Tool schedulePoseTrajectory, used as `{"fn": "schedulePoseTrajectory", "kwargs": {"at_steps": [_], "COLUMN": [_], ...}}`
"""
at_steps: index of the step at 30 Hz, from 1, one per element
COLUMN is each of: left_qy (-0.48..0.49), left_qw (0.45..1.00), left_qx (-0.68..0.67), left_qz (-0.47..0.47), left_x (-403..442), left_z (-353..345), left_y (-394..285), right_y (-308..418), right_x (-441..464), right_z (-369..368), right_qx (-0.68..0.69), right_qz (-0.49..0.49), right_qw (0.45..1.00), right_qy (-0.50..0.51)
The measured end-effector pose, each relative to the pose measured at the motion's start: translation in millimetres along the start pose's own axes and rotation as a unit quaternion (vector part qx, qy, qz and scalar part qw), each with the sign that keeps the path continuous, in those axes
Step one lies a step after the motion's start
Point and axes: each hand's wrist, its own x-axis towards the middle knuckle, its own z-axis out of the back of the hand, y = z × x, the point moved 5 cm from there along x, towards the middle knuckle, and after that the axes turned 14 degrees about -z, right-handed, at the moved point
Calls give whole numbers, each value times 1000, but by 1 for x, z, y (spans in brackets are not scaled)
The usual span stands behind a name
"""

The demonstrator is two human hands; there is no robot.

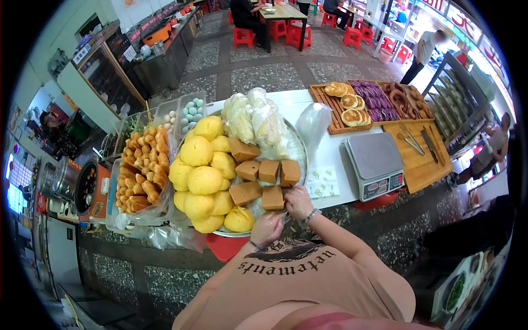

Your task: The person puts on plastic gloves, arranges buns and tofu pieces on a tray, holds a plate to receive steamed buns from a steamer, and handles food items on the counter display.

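Note:
Both hands are at the near rim of a big round metal tray (303, 151). My left hand (267, 228), which looks wrapped in thin clear plastic, is closed just below a brown cake block (273, 198); what it grips, if anything, is hidden. My right hand (300, 203) has its fingers curled in beside the same block, and I cannot tell whether they hold anything. Several more brown blocks (268, 171) lie farther in. Round yellow buns (204, 180) are piled on the tray's left, and bagged pale food (256, 118) sits at its back.
Fried dough sticks (144, 168) fill a container on the left, near a box of eggs (192, 114). On the right are a digital scale (375, 159), plastic bags (313, 126), a board with tongs and a knife (426, 144), and trays of breads (352, 107). A person (423, 52) stands beyond.

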Motion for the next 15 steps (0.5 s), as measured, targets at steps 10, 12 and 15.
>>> {"fn": "schedulePoseTrajectory", "kwargs": {"at_steps": [10,12,15], "left_qy": [11,9,5], "left_qw": [1000,1000,1000], "left_qx": [9,5,-1], "left_qz": [9,5,3], "left_x": [-1,-1,-2], "left_z": [1,0,-1], "left_y": [-2,0,1], "right_y": [1,2,4], "right_x": [-1,0,1], "right_z": [2,3,5], "right_qx": [-4,-2,-2], "right_qz": [-8,-8,-8], "right_qw": [1000,1000,1000], "right_qy": [4,3,0]}}
